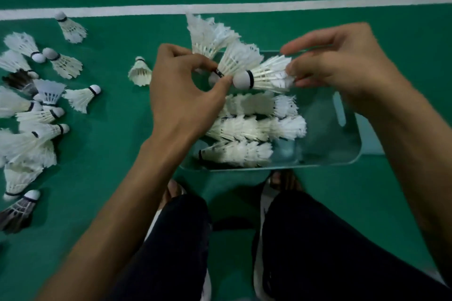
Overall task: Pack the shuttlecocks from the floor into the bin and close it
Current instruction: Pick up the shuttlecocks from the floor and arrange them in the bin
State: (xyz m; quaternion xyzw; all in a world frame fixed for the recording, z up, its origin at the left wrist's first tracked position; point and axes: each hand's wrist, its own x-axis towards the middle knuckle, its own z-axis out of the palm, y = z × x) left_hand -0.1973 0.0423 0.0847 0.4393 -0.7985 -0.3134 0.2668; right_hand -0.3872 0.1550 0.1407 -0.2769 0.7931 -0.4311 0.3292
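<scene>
Shuttlecock [266, 75] pinched above bin [352, 154]; bin's right side empty.

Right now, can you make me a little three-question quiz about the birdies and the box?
1. True or false: the clear bin is empty.
2. Which hand holds the feather end of the shuttlecock over the bin: A left hand, B right hand?
3. Which side of the bin has the loose shuttlecocks on the floor?

Key: 1 false, rows of shuttlecocks lie inside. 2 B. 3 The left.
</scene>
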